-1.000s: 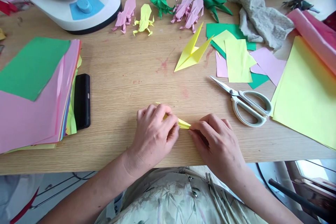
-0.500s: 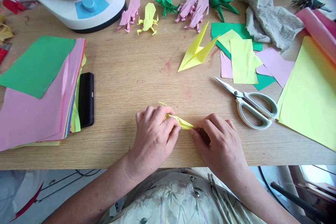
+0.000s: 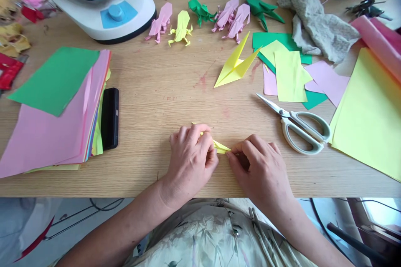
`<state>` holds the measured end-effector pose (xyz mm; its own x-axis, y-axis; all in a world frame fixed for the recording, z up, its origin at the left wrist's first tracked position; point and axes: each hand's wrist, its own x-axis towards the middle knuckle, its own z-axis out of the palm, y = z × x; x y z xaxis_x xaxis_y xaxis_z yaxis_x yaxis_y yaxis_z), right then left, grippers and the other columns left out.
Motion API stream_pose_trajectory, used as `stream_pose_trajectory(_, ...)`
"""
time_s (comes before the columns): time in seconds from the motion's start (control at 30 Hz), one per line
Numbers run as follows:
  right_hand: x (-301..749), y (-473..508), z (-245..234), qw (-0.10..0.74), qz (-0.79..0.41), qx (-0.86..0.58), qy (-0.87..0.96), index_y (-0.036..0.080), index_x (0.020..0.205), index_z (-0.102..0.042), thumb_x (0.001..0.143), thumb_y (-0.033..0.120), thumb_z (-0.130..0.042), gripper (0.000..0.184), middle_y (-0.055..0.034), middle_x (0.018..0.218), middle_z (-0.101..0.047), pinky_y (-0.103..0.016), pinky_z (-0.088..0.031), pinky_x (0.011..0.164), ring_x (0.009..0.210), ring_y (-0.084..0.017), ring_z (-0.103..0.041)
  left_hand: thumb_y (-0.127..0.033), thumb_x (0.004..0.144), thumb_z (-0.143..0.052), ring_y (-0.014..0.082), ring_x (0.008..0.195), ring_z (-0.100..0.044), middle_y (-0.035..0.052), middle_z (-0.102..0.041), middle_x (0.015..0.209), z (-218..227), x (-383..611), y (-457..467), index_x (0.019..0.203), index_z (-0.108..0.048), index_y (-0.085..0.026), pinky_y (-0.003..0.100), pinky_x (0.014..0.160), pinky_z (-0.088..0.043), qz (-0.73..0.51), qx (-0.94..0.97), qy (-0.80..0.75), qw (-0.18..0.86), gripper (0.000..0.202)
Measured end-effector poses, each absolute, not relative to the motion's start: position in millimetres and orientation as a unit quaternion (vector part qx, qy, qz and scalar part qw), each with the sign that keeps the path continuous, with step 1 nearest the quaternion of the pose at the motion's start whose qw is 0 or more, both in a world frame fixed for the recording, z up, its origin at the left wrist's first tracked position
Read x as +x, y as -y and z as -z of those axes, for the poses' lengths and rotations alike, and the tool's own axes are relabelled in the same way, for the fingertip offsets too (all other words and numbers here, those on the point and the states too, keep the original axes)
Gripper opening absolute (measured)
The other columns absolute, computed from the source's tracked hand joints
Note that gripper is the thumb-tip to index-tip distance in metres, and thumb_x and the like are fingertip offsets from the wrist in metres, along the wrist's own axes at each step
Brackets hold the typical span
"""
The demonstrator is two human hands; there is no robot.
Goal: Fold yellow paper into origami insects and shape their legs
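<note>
A small folded piece of yellow paper [image 3: 220,147] lies low over the table near its front edge, between my two hands. My left hand [image 3: 191,154] is closed on its body and covers most of it; a thin yellow tip pokes out above the knuckles. With thumb and forefinger, my right hand [image 3: 260,162] pinches the narrow right-hand point. Beyond them stands a yellow origami piece [image 3: 233,69] with two upright points. White-handled scissors [image 3: 291,119] lie to the right, blades partly apart and pointing away to the left.
Several folded paper figures [image 3: 181,27] line the back beside a white fan [image 3: 125,8]. At left are a stack of coloured paper [image 3: 59,129] and a black phone [image 3: 110,119]. Paper scraps [image 3: 288,77], a grey cloth [image 3: 322,21] and yellow sheets [image 3: 369,112] occupy the right.
My left hand has shifted slightly right along the yellow paper, covering more of it. My right hand keeps its pinch almost unmoved. The view has turned a little to the left.
</note>
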<state>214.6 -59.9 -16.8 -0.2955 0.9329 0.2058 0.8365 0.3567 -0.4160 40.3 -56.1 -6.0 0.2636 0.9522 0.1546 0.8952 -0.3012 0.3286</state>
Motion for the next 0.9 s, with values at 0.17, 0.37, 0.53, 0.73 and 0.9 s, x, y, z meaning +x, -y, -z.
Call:
stream_pose_trajectory(0.17, 214, 60, 18, 0.207, -0.115, -0.553, 0.799, 0.020, 0.076, -0.057, 0.091, 0.023, -0.056, 0.015, -0.0018, 0.073, -0.056, -0.032, -0.029, 0.067, 0.070, -0.018, -0.052, -0.013, 0.084, -0.057, 0.0253, 0.095, -0.051, 0.0076, -0.062, 0.114, 6, 41, 56, 0.083, -0.053, -0.020, 0.042, 0.081, -0.039, -0.168, 0.789, -0.585, 0.086, 0.008)
stream_pose_trajectory(0.37, 214, 62, 16, 0.206, -0.127, -0.552, 0.798, 0.020, 0.080, -0.058, 0.093, 0.024, -0.057, 0.013, -0.0016, 0.076, -0.056, -0.033, -0.029, 0.069, 0.072, -0.018, -0.053, -0.010, 0.082, -0.055, 0.0257, 0.099, -0.050, 0.0076, -0.057, 0.117, 6, 41, 58, 0.095, -0.054, -0.021, 0.043, 0.084, -0.039, -0.168, 0.772, -0.598, 0.130, 0.017)
stream_pose_trajectory(0.53, 217, 66, 16, 0.221, -0.113, -0.500, 0.829, 0.024, 0.101, -0.066, 0.094, 0.015, -0.053, 0.017, -0.0018, 0.081, -0.054, -0.033, -0.028, 0.070, 0.072, -0.017, -0.048, -0.011, 0.083, -0.055, 0.0262, 0.103, -0.050, 0.0077, -0.055, 0.118, 7, 42, 57, 0.104, -0.054, -0.022, 0.044, 0.088, -0.040, -0.176, 0.765, -0.600, 0.154, 0.024)
stream_pose_trajectory(0.73, 221, 69, 20, 0.211, -0.094, -0.442, 0.867, 0.022, 0.115, -0.065, 0.094, 0.012, -0.051, 0.027, -0.0032, 0.085, -0.052, -0.034, -0.030, 0.072, 0.073, -0.017, -0.047, -0.011, 0.087, -0.053, 0.0249, 0.112, -0.050, 0.0099, -0.053, 0.120, 5, 31, 60, 0.108, -0.053, -0.019, 0.043, 0.096, -0.041, -0.234, 0.758, -0.579, 0.190, 0.022)
stream_pose_trajectory(0.9, 222, 69, 18, 0.195, -0.081, -0.431, 0.877, 0.018, 0.115, -0.065, 0.095, 0.011, -0.049, 0.027, -0.0040, 0.085, -0.052, -0.034, -0.030, 0.072, 0.074, -0.017, -0.046, -0.008, 0.087, -0.056, 0.0227, 0.105, -0.051, 0.0063, -0.056, 0.118, 1, 15, 66, 0.095, -0.065, -0.023, 0.042, 0.094, -0.040, -0.266, 0.775, -0.561, 0.119, 0.019)
